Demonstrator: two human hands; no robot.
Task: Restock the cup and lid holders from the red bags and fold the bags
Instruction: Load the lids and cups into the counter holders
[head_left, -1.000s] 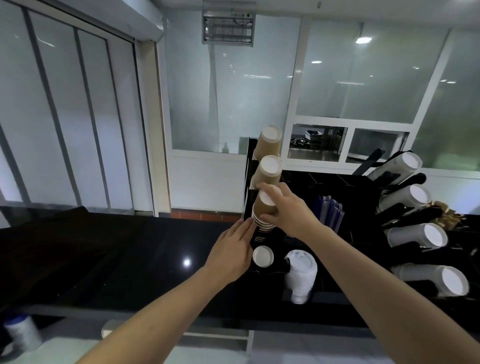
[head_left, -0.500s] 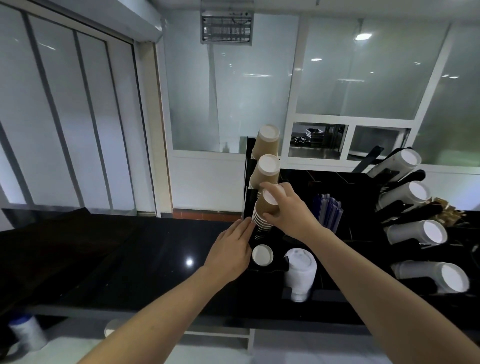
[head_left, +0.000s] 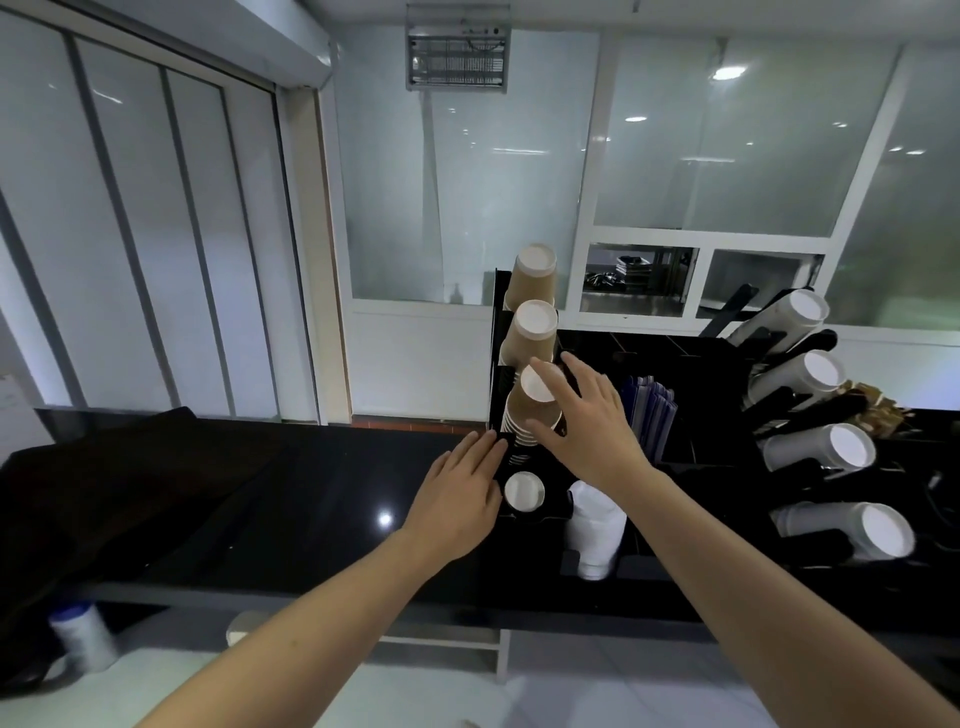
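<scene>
A black cup holder (head_left: 500, 384) stands on the dark counter with stacks of brown paper cups in its slots. My right hand (head_left: 587, 426) is spread open over the third brown stack (head_left: 530, 410), its fingers straight beside the cups' white bottom. My left hand (head_left: 460, 499) rests flat with straight fingers against the holder's left side, just above the lowest small cup (head_left: 524, 491). Two taller brown stacks (head_left: 531, 275) sit above. A white lid stack (head_left: 595, 530) stands in front. No red bag shows in view.
A second rack at the right holds several white cup stacks (head_left: 805, 374). Blue packets (head_left: 652, 410) stand behind my right hand. A dark cloth (head_left: 130, 467) lies on the counter's left part. A white canister (head_left: 85, 642) sits below the counter edge at the left.
My right hand has let go of the third brown cup stack and spread its fingers open. The left hand has stayed against the holder's side.
</scene>
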